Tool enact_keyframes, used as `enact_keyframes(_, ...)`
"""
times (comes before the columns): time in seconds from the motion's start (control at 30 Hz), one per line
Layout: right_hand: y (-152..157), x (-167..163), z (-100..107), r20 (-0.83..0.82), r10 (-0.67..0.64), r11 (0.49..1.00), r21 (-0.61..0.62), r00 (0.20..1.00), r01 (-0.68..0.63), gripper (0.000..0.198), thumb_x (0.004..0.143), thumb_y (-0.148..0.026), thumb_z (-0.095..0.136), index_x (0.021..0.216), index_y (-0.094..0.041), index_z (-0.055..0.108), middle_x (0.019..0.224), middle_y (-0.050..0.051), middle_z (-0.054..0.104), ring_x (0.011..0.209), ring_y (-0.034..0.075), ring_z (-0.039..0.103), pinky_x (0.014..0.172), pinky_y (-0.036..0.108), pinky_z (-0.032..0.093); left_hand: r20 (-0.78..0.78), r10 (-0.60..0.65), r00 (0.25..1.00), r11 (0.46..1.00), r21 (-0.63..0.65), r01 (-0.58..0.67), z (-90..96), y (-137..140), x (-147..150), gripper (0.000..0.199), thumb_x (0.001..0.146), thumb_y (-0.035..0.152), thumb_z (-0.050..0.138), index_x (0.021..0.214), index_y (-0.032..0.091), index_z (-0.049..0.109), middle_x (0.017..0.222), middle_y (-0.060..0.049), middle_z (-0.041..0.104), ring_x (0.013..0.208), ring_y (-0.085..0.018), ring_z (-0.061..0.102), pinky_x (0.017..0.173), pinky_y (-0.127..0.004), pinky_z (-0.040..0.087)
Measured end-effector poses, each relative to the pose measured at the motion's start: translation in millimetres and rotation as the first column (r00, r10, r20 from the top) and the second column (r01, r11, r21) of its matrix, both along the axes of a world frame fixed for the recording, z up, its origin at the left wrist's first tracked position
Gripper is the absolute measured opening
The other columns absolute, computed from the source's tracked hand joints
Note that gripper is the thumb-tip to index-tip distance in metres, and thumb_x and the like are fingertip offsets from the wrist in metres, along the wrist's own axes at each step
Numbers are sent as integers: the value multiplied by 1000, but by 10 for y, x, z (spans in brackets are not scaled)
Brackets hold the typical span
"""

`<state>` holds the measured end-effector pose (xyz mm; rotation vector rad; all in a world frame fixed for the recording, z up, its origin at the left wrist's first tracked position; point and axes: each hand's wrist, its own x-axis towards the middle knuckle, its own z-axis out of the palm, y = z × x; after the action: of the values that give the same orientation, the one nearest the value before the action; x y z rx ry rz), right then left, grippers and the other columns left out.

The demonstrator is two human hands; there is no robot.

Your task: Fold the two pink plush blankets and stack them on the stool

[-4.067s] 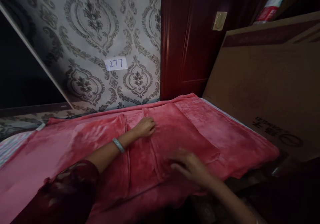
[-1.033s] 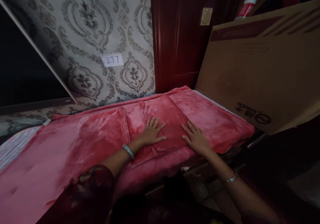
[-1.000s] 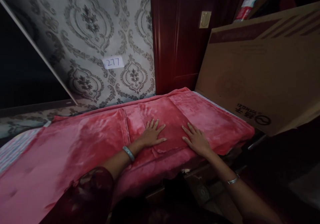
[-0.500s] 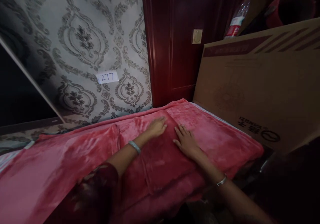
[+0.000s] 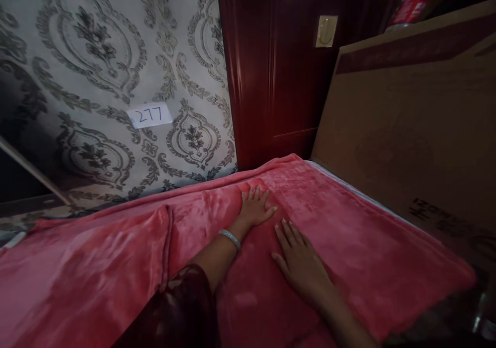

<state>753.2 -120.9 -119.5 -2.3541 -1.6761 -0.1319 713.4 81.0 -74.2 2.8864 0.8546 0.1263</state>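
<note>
Largest item: the pink blanket [image 5: 372,244], lying under both hands and running out on either side of them. Progress, by judgement: part way. Done, as far as could be seen: a folded panel [image 5: 127,255] lay doubled, left of the left forearm, its thick edge facing the hands; the middle layer [image 5: 248,296] under the hands lay mostly flat. Left, as judged: light ripples between that edge and the left hand, and shallow dents just ahead of its fingertips. Whether the middle layer was a separate fold could not be told.

Right hand [image 5: 302,260]: palm down on the blanket, fingers straight and near each other, thumb apart. Left hand [image 5: 253,207]: just ahead and to the left, palm down, fingers spread. Neither was seen to pinch cloth; the hands were near each other, not touching.

Edges and room: the patterned wall [image 5: 116,38] rose beyond the left hand, with only a narrow band of blanket before it. The carton [image 5: 403,115] stood beyond and right of the right hand, a pale strip [image 5: 360,195] showing along its foot. Widest free stretch: flat blanket right of the right hand, out to a rounded corner. Near edge, right of the right forearm: dark, detail lost.
</note>
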Motion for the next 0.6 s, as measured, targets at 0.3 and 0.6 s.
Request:
enact_keyframes(0.3,-19,74,-175,110,29,989,140,993,-44,67,102,-50,33,152,-8,47,159,21,39,148,33,37,118,52,34,39,-2,999,999,-48,4,217,-8,-94,80,96,67,34,162,23,28,170,-16,20,157,-37,15,124,-64,12)
enact_keyframes(0.6,-27,95,-171,118,25,993,112,993,-38,66,102,-50,32,152,-9,47,159,20,40,148,32,38,118,51,35,-12,365,931,929,73,-363,127,454,-804,78,97,68,29,160,23,33,167,-19,28,154,-42,22,121,-68,9)
